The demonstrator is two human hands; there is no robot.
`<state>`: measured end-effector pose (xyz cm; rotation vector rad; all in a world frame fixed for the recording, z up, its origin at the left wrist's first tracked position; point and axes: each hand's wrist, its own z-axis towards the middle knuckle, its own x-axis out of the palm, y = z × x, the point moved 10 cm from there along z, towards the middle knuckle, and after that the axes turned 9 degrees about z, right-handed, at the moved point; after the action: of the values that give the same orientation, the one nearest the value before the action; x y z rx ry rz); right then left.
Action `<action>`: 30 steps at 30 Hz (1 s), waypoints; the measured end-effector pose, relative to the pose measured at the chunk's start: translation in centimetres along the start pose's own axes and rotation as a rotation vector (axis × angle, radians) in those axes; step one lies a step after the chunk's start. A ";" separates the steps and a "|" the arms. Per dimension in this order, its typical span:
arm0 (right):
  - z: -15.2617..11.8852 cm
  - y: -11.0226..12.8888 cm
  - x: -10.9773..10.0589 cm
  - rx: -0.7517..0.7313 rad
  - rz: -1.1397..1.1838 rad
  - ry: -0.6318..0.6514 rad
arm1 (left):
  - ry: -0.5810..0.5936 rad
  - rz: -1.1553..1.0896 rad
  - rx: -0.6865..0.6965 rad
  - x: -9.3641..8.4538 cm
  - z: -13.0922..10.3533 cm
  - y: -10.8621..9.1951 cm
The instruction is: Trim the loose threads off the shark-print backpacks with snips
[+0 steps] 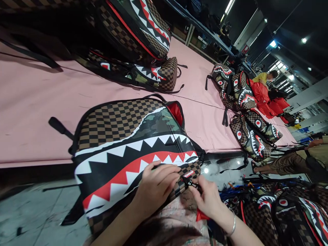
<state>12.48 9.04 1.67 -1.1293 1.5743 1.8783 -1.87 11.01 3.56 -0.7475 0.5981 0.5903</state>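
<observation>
A brown-checked backpack [115,124] with a printed shark mouth lies tilted at the pink table's near edge, partly overhanging it. Its top corner gapes, showing red lining [175,112]. My left hand [157,186] grips the backpack's near side, fingers bent over the printed front. Beside it, my right hand [206,194] pinches a small, dark, shiny zip pull [189,182] near a small red label [189,174]. A red piece [202,215] shows under my right hand; what it belongs to is hidden.
More shark-print backpacks [153,73] are piled on the pink table [197,92] at the upper left, others [246,92] farther right. Several backpacks [263,212] sit low at the lower right. A person [262,78] in yellow is beside red bags [261,94]; another person's legs [282,164] show at right.
</observation>
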 end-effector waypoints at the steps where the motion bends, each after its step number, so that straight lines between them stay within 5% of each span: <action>1: 0.2 -1.0 -1.1 0.005 0.069 -0.040 | -0.017 -0.026 -0.042 -0.6 0.0 0.5; 5: 1.5 -5.6 -5.0 -0.025 0.228 -0.157 | -0.014 -0.148 -0.103 -1.3 -0.4 -0.2; 9: 3.1 -8.7 -5.1 -0.054 0.384 -0.075 | 0.001 -0.121 -0.068 0.2 -1.8 -2.8; 13: 4.4 -8.3 -3.6 -0.124 0.375 0.043 | -0.028 -0.166 -0.144 1.1 -3.3 -2.7; 20: 6.0 -6.2 -2.8 -0.268 0.313 0.145 | -0.083 -0.132 -0.241 -0.5 -4.5 -0.4; 30: 5.4 -7.6 -2.7 -0.195 0.339 0.141 | -0.087 -0.077 -0.365 -2.8 -6.3 1.2</action>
<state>18.18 16.53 -0.50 -1.1556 1.7828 2.2560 -6.37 6.16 1.16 -1.0770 0.3820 0.6660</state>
